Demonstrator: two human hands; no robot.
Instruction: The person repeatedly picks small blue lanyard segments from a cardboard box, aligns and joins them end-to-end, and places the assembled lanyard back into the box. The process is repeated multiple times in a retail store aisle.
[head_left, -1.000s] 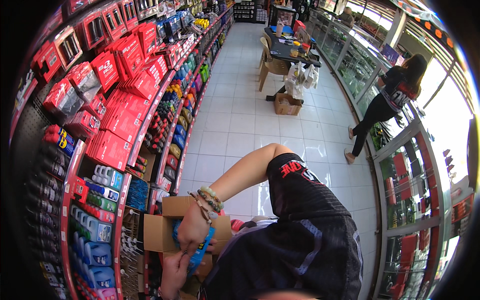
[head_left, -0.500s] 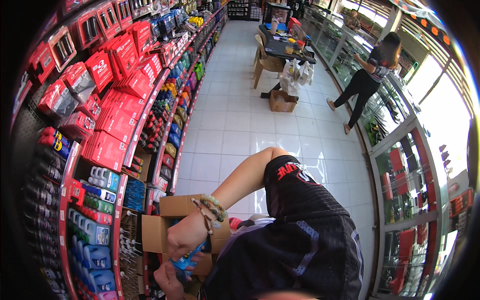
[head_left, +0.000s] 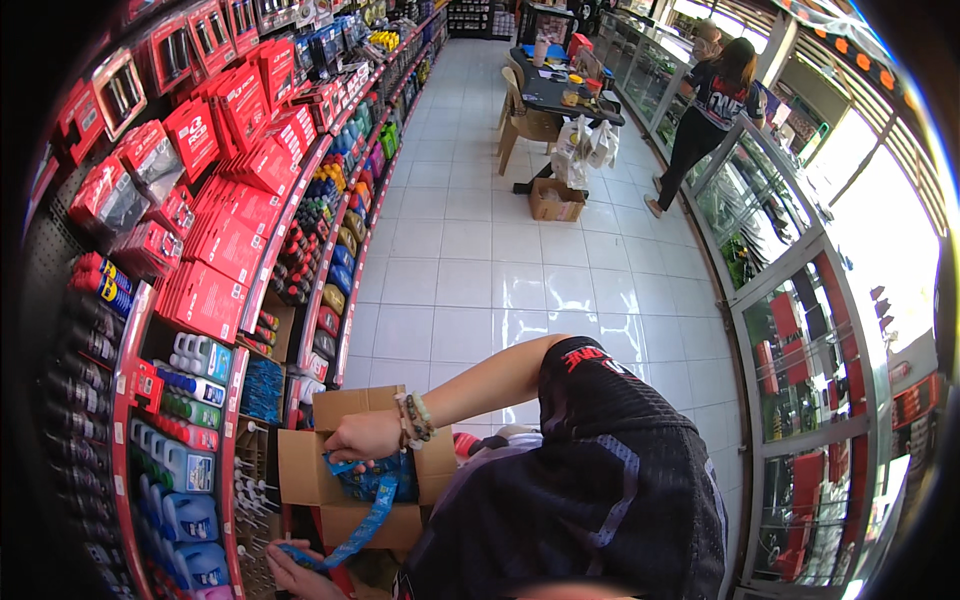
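Right hand (head_left: pixel 368 436) of our pair, wearing bracelets (head_left: pixel 415 420), pinches a blue packet (head_left: pixel 341 466) over the open cardboard box (head_left: pixel 300 466), within which we see further blue packets (head_left: pixel 362 487). A blue strip (head_left: pixel 367 529) runs from the box to our left hand (head_left: pixel 291 572), whose grip on it we cannot determine.

my black fabric shirt (head_left: pixel 550 520), angular grey-blue stripes (head_left: pixel 622 485) across it, red lettering (head_left: pixel 583 357) on my short black sleeve (head_left: pixel 600 400), my bracelets of round pale-green and dark beads (head_left: pixel 417 420)
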